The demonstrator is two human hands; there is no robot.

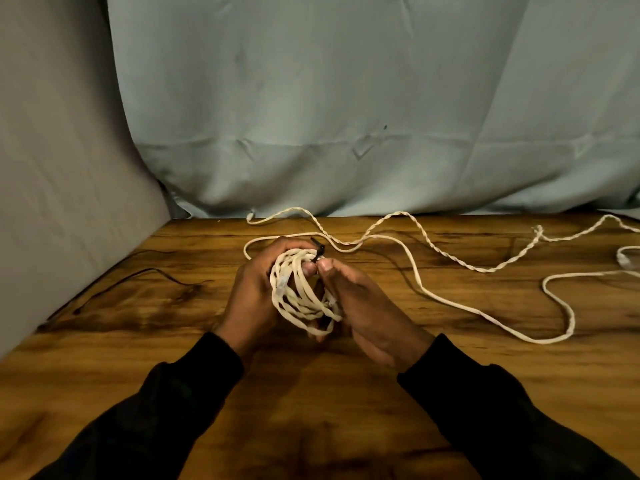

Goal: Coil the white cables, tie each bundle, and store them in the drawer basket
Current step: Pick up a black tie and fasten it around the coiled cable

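A coiled bundle of white cable is held upright between both hands above the wooden table. My left hand grips the coil from the left, fingers curled round its top. My right hand pinches a short black tie at the top of the coil. Loose white cable runs from behind the hands across the table to the right. A second, twisted white cable snakes along the back edge.
A thin black wire lies on the table at the left. Grey fabric walls off the left side and a pale blue cloth hangs behind the table. Another white cable piece shows at the right edge.
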